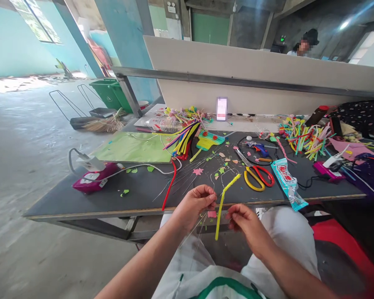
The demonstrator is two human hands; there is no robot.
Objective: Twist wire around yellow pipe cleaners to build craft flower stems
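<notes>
My left hand (201,200) is at the table's front edge, thumb and fingers pinched together. What lies in the pinch is too small to make out; thin wires (202,222) show just below it. To its right, a yellow pipe cleaner (220,211) reaches past the table edge, its upper end bent and thicker. My right hand (241,222) is beside that pipe cleaner, apart from it, with fingers curled in toward the thumb; anything in them is hidden. Scissors (254,174) with yellow and red handles lie beyond my right hand. A red pipe cleaner (170,189) lies left of my left hand.
Green and pink paper scraps (198,171) dot the dark table (143,199). Pipe cleaner bundles (187,137) lie behind, near a phone (221,109). At right are a glue gun (262,149), a blue wrapper (288,182) and a power strip (328,172); another purple strip (95,178) stands left.
</notes>
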